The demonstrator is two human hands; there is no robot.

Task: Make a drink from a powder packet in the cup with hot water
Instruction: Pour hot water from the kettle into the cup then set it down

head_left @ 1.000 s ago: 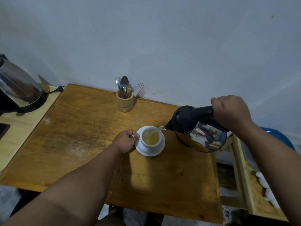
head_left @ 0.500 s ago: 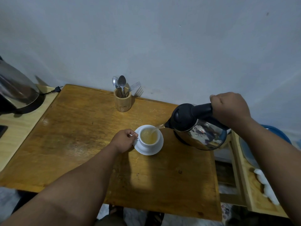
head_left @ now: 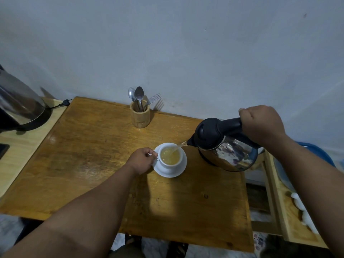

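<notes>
A white cup (head_left: pixel 168 165) stands on a white saucer (head_left: pixel 178 172) near the middle of the wooden table (head_left: pixel 93 155). Yellowish liquid fills most of the cup. My left hand (head_left: pixel 142 160) is closed on the cup's handle at its left side. My right hand (head_left: pixel 260 124) grips the black handle of a steel kettle (head_left: pixel 229 151), tilted toward the cup. A thin stream of water runs from the spout into the cup. No powder packet is visible.
A wooden holder (head_left: pixel 140 116) with two spoons and a fork stands at the table's far edge by the wall. A second steel kettle (head_left: pixel 18 107) sits on a lighter side table at left. A wooden rack (head_left: pixel 279 211) and blue basin (head_left: pixel 320 151) lie at right.
The kettle keeps pouring and the liquid level in the cup has risen. Both hands hold their places; the view has shifted slightly.
</notes>
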